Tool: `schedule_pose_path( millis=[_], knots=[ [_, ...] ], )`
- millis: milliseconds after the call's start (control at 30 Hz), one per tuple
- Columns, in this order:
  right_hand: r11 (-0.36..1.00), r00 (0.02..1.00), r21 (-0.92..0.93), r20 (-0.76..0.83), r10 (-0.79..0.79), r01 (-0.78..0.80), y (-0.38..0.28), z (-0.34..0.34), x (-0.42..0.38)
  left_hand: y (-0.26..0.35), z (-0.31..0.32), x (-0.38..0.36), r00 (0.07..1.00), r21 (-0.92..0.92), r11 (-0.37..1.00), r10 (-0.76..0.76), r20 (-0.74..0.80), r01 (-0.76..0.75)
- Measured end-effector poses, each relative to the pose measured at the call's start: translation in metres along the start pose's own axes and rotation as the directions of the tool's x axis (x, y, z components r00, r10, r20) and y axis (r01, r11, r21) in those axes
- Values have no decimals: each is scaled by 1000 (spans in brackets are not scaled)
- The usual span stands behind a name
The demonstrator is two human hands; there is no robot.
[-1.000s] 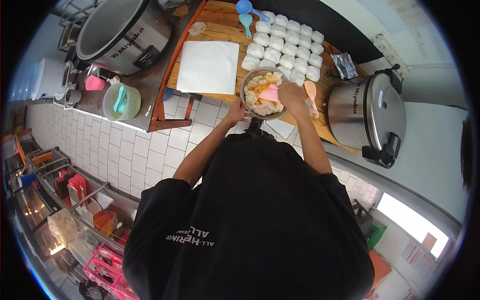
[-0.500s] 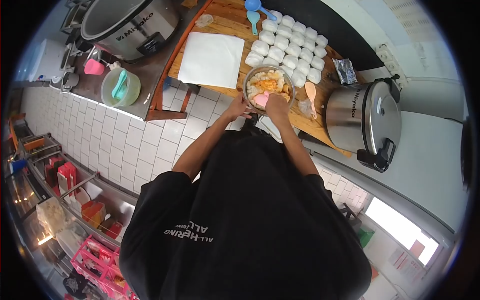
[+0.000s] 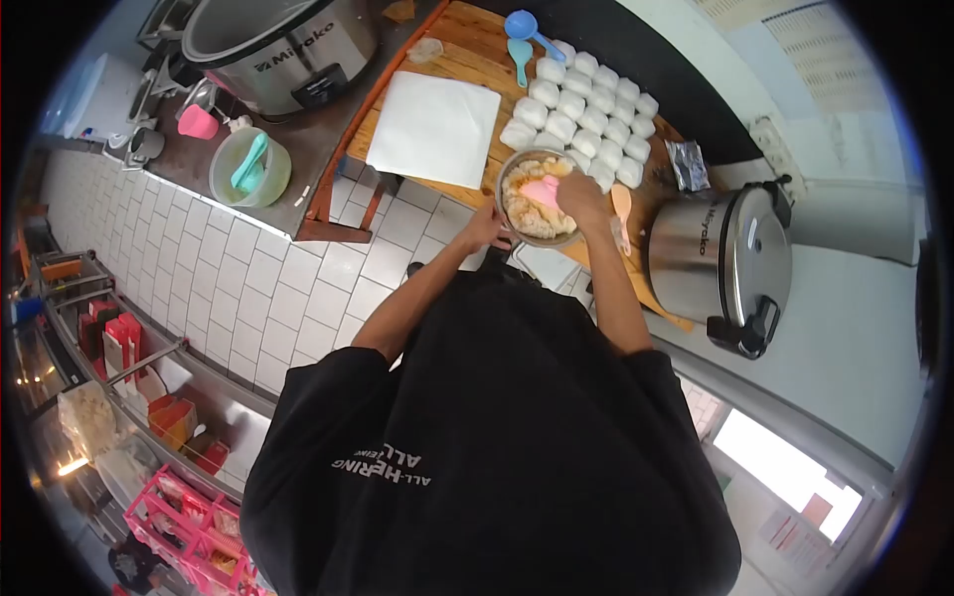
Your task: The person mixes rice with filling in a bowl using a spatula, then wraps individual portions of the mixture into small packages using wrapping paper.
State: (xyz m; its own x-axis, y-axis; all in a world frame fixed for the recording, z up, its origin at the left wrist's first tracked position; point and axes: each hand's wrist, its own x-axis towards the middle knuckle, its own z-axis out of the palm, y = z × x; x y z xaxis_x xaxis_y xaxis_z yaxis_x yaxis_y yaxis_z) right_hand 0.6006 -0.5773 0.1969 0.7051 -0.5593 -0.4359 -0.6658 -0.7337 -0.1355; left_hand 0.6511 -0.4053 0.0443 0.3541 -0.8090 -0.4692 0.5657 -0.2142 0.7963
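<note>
A round metal bowl (image 3: 550, 241) of rice (image 3: 532, 214) with yellowish-orange seasoning stands at the near edge of the wooden table. My left hand (image 3: 485, 230) grips the bowl's rim at its near left side. In my right hand (image 3: 582, 199) is a pink rice paddle (image 3: 541, 192), its blade down in the rice; the fist covers the handle. Just beyond the bowl, several white wrapped parcels (image 3: 593, 119) sit in tight rows. A stack of white paper sheets (image 3: 434, 129) lies to the left. An orange-pink spoon (image 3: 622, 202) rests right of my right hand.
Blue (image 3: 521, 27) and teal scoops (image 3: 519, 55) lie at the back of the wooden table (image 3: 467, 40). A closed rice cooker (image 3: 696, 243) stands on the right. Left, a dark counter holds an open cooker (image 3: 298, 60), a pink cup (image 3: 198, 122) and a tub (image 3: 273, 179) with a teal utensil.
The pink paddle and my right hand have moved across the rice towards the far side of the bowl. The orange seasoning looks more mixed in. The whole view has shifted slightly.
</note>
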Motion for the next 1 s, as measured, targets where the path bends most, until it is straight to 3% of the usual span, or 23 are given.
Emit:
schedule_pose_path(
  millis=[33, 100, 167, 200, 233, 267, 300, 333, 367, 433, 500, 567, 600, 633, 700, 733, 767, 800, 900, 933, 967, 1000],
  knots=[
    [998, 996, 26, -61, 58, -56, 0, -2, -14, -4, 4, -10, 999, 3, 1000, -29, -14, 29],
    [999, 999, 42, -47, -17, 19, -14, 7, -23, -1, 1, -11, 999, -5, 999, -36, 7, 36],
    [982, 973, 128, -163, 162, -142, -5, 68, -19, -4, 4, -19, 998, -9, 998, -55, 36, 56],
    [997, 995, 33, -71, 72, -70, 6, 62, -8, 8, 0, -10, 998, -13, 999, -29, 49, 30],
    [996, 994, 44, -65, 85, -82, 21, 65, -10, 5, 2, -17, 997, -25, 999, -39, 71, 41],
    [997, 999, -71, 26, -29, 31, 34, 61, -17, -17, -5, -1, 995, -39, 998, -45, 88, 48],
    [965, 983, -191, 79, -165, 178, 25, 28, 2, 0, -9, 14, 997, -30, 1000, -1, 83, 3],
    [994, 995, 108, -98, 20, -9, 22, 16, -12, 2, -10, 14, 997, -12, 1000, 10, 82, -9],
    [994, 997, 112, -72, 28, -19, 17, 38, -24, -15, -4, -3, 996, -6, 1000, -28, 84, 28],
    [993, 969, 76, -224, 104, -90, 3, 79, -24, -10, -3, 1, 993, 27, 995, -94, 70, 93],
    [993, 974, 64, -195, 114, -103, -1, 51, -7, 1, 4, -13, 998, 21, 999, -49, 37, 49],
    [996, 996, 58, 67, 67, -71, 20, 35, -10, -19, 3, -26, 995, 32, 999, -32, 93, 29],
    [1000, 998, -12, 63, 18, -17, 26, 27, -5, -6, 0, -14, 989, 40, 998, 42, 139, -48],
    [1000, 1000, -21, 30, -1, 2, 27, 15, 11, -3, 7, -14, 998, -13, 1000, -25, 64, 26],
    [991, 992, 60, -39, 119, -117, -1, -8, -40, -9, 3, -9, 995, -17, 997, -74, 65, 75],
    [1000, 1000, -4, -8, -12, 12, 1, 30, -33, 2, 0, -4, 995, -6, 998, -67, 71, 67],
    [997, 993, 54, -102, 54, -49, -1, 79, -23, 8, 3, -8, 993, 1, 997, -74, 87, 74],
    [997, 996, 48, -60, 71, -68, -2, 81, -32, 2, 5, -16, 991, 4, 996, -89, 97, 89],
    [997, 997, 28, -21, 79, -78, 14, 51, -22, -12, 0, -8, 993, -2, 997, -72, 97, 72],
    [999, 999, -8, -16, 52, -52, 21, 29, -7, -17, -2, -5, 994, 77, 997, -18, 104, 10],
    [999, 999, -25, -37, 36, -36, 15, -1, 0, 5, 12, -17, 996, 92, 992, -92, 17, 90],
    [999, 996, 17, -84, 44, -42, 8, -17, -12, -2, 10, -12, 996, 55, 995, -85, 25, 83]
  ],
)
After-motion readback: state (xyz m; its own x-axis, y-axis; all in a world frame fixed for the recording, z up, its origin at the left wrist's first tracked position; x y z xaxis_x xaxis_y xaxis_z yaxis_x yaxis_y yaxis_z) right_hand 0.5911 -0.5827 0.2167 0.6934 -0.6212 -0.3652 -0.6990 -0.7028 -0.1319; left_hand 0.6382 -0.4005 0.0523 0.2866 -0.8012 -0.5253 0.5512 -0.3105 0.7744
